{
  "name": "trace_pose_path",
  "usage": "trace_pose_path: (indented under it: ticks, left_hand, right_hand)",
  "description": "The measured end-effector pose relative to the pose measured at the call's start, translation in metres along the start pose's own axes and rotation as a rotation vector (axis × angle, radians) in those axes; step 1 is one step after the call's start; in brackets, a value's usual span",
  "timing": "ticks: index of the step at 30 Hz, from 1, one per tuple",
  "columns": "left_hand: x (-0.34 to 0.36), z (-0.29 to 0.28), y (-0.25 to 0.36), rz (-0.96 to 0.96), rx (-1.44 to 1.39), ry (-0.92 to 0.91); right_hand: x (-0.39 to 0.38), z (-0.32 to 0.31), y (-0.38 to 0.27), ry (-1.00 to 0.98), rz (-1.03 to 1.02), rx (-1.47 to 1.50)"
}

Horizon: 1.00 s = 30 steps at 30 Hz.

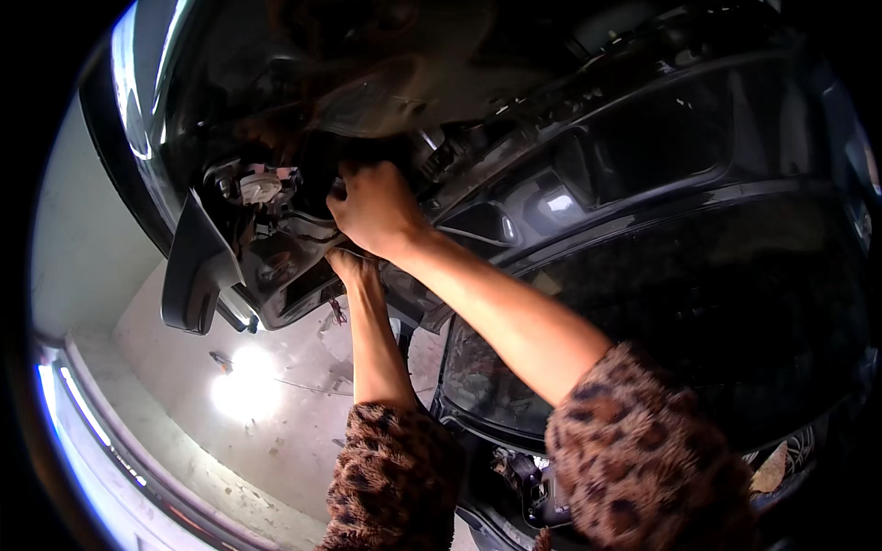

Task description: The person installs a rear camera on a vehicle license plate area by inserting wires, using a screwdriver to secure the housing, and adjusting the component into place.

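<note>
the right hand (375, 209) curls narrow at the dark panel (283, 255), though whether it grips anything i cannot tell, with an exposed mechanism (260, 188) to its left and the left hand (351, 264) just below it, fingers hidden behind the panel's edge, their state unclear.
</note>
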<state>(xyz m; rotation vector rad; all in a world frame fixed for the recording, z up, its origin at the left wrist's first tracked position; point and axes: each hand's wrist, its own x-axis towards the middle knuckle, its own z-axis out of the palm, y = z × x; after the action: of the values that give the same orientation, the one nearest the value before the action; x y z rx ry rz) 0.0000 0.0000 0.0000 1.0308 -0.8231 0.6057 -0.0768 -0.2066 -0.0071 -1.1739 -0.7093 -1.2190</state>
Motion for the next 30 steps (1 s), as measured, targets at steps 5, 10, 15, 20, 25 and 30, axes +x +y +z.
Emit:
trace_pose_path:
  ticks: [5,10,15,20,25,30]
  left_hand:
    - [0.009,-0.037,-0.027,0.023,-0.053,0.121]
    - [0.013,-0.048,-0.042,0.01,-0.058,-0.059]
    - [-0.013,-0.039,-0.076,0.04,-0.313,0.066]
    - [-0.01,-0.039,-0.092,0.058,-0.471,0.13]
    - [0.004,-0.038,-0.103,-0.001,-0.519,0.226]
    - [-0.036,-0.043,-0.146,0.199,0.265,0.128]
  right_hand:
    - [-0.038,-0.047,0.012,0.088,-0.01,-0.029]
    - [-0.077,-0.097,0.026,-0.017,-0.243,-0.393]
    - [-0.082,-0.173,0.033,-0.524,-0.268,-0.807]
    - [-0.078,-0.193,0.008,-0.713,-0.285,-1.005]
    - [-0.082,-0.212,-0.099,-0.481,-0.736,-0.783]
    - [-0.049,-0.247,-0.243,-0.45,-0.808,-0.84]
